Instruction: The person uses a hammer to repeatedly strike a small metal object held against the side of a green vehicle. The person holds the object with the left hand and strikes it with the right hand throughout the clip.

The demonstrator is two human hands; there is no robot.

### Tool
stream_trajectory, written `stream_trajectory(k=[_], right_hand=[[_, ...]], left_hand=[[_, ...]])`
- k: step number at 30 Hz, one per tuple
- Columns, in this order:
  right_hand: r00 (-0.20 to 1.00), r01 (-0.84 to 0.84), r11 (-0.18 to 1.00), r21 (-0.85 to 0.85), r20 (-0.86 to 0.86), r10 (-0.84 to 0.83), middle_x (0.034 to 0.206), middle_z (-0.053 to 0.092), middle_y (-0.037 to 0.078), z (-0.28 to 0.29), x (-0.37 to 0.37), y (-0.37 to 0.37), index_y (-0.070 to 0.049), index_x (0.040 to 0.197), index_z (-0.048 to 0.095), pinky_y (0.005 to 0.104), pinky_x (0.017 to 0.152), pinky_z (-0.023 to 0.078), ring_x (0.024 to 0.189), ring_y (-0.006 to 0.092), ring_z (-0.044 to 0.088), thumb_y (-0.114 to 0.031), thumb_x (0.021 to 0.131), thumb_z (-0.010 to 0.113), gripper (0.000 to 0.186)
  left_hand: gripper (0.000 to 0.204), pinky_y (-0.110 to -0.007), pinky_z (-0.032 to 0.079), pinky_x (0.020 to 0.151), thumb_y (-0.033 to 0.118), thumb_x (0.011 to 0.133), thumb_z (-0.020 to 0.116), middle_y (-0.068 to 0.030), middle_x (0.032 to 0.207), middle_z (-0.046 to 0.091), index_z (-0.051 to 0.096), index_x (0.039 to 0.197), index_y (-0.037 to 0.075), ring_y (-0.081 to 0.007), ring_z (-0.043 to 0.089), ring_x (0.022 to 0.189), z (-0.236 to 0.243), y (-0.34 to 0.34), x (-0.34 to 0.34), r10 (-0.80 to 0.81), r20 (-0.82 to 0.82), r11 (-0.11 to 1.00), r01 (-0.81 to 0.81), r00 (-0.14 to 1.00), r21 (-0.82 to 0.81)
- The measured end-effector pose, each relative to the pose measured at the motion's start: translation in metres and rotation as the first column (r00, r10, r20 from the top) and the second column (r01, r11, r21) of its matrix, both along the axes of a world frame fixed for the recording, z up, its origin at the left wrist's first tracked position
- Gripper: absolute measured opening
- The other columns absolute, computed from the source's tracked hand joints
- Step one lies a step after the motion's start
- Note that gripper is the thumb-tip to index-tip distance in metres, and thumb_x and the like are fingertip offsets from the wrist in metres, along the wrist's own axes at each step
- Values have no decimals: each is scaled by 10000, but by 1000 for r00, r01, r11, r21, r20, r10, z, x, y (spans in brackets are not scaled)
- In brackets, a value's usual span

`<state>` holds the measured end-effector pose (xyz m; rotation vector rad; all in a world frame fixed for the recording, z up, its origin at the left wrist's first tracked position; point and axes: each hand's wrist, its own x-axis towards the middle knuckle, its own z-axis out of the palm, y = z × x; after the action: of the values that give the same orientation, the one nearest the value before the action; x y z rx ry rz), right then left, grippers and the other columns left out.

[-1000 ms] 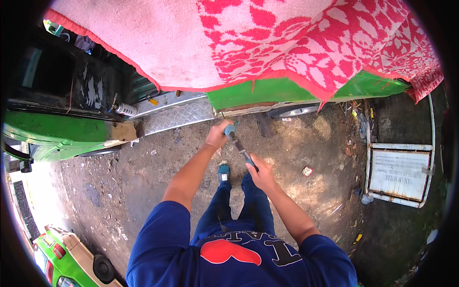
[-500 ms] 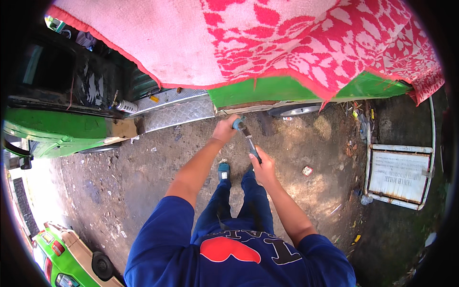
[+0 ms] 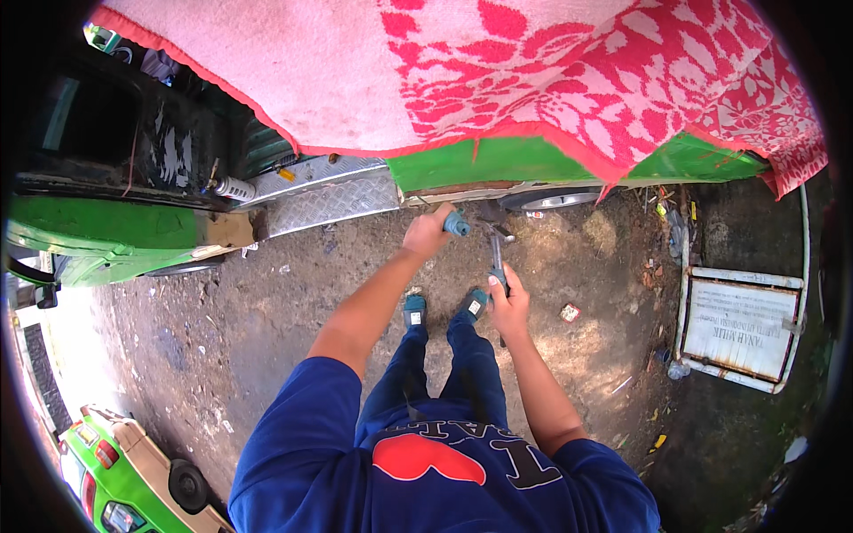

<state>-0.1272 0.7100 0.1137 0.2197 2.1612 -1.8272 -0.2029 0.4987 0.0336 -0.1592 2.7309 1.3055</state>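
Swung hammer (image 3: 497, 255) right, clear of teal object (image 3: 457, 224), since half a second ago; gripping hammer by handle in right hand (image 3: 509, 304), clasping teal object in left hand (image 3: 426, 233)

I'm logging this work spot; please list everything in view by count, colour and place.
Hammer: 1, grey, centre
Small object: 1, teal, left of hammer
Blanket: 1, pink and red, top
Vehicle bodywork: 2 stretches, green, below blanket and left
Tread plate: 1, silver, upper left
Can: 1, whitish, left of tread plate
Wheel: 1, black and grey, below bodywork
Framed sign: 1, white, right
Car: 1, green and tan, lower left
Litter: many, mixed, on ground
Shirt: 1, blue, bottom
Jeans: 1 pair, blue, lower centre
Shoes: 2, teal, centre
Left grip: 1, bare, on small object
Right grip: 1, bare, on hammer
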Motion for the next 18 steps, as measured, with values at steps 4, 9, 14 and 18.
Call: stream_trajectory(k=[4, 9, 14, 18], right_hand=[[999, 2, 1000, -28, 42, -1, 756, 533, -33, -8, 2, 12, -51, 1320, 561, 218, 492, 397, 573, 32, 463, -153, 955, 604, 381], [994, -31, 999, 12, 101, 30, 756, 538, -32, -2, 4, 11, -42, 1321, 555, 218, 486, 405, 567, 34, 470, -164, 961, 602, 383], [993, -55, 998, 12, 101, 53, 743, 534, -33, -3, 5, 10, -52, 1327, 553, 214, 475, 403, 555, 37, 468, -176, 959, 613, 393], [995, -24, 999, -31, 99, 27, 737, 537, -30, -9, 7, 14, -59, 1334, 549, 212, 468, 402, 549, 36, 469, -186, 964, 607, 396]], left_hand=[[414, -531, 511, 739, 57, 751, 665, -196, 966, 666, 530, 1128, 166, -438, 637, 882, 5, 3, 5, -4, -123, 1000, 4, 992, -5], [418, -524, 515, 734, 45, 745, 654, -198, 971, 672, 535, 1125, 170, -433, 643, 875, 7, -1, 5, -35, -95, 999, 32, 995, -34], [424, -530, 510, 742, 32, 745, 649, -179, 960, 671, 526, 1128, 166, -432, 640, 895, 7, 3, 2, -102, -67, 989, 94, 993, -110], [428, -535, 507, 750, 31, 743, 662, -179, 994, 658, 512, 1125, 152, -429, 636, 913, 6, 4, 0, -164, -88, 980, 152, 983, -130]])
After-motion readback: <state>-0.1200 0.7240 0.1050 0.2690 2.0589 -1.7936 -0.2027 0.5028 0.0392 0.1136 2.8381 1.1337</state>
